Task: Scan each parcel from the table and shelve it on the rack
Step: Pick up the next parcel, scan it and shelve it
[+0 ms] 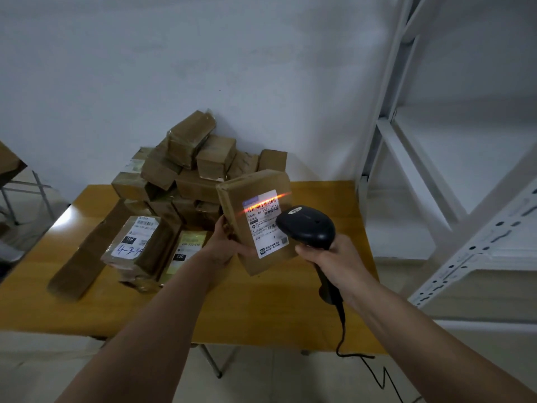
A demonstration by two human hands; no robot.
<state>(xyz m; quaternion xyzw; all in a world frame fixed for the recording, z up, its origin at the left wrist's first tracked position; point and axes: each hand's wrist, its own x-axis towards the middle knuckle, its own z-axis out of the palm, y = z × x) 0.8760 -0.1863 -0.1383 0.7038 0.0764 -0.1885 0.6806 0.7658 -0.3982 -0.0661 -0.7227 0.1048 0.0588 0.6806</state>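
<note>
**Parcel held up under a scanner's red beam**

Seen from a head-worn camera looking down over a yellow wooden desk [261, 309]. The left hand [225, 242] holds a brown cardboard parcel [255, 199] lifted above the desk, tilted so its white shipping label [266, 225] faces the viewer. The left fingers are mostly hidden behind the parcel; the thumb lies along its near left edge, so the hand grasps it by that side.

The right hand [328, 261] is wrapped around the handle of a black barcode scanner [308, 225], fingers curled tight round the grip. The scanner's head sits just in front of the label's lower right corner. A bright orange-red line of light crosses the barcode near the top of the label. A black cable [343, 330] trails from the handle down past the desk's front edge.

Behind the held parcel, a heap of brown parcels [191, 170] is stacked against the wall. Two labelled parcels [136, 242] lie flat at the left. A white metal rack [436, 141] stands to the right of the desk.
</note>
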